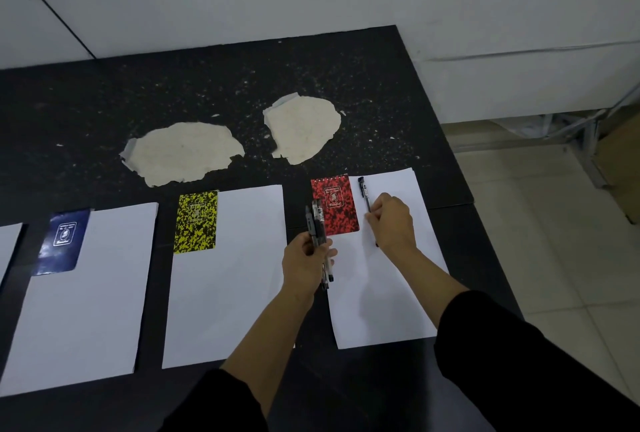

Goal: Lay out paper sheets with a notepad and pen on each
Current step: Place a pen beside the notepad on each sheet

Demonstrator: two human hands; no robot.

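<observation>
A dark speckled table [104,112] stands against a pale wall, with tiled floor off its right edge. Two worn, pale patches [183,152] break the table's surface near the middle.

Seen from the head camera, white paper sheets lie side by side along the near edge. The left sheet [86,293] has a dark blue notepad [62,241] on its upper left corner, overhanging the edge. The middle sheet [225,275] carries a yellow-and-black notepad [196,222] in the same corner. The right sheet [388,268] has a red-and-black notepad [333,206], spiral-bound at the top, on its upper left corner. At the far left, the corner of one more sheet [8,244] just shows.

The right hand [391,222] is closed on a black pen [365,199] just beside the red notepad; the pen's capped end points away from the person, over the right sheet. Whether the pen touches the paper cannot be told.

The left hand [304,265] is curled around a bundle of pens [317,223], held upright-ish between the middle and right sheets, their tips sticking out above and below the fist. Both forearms are bare, with dark sleeves pushed up.
</observation>
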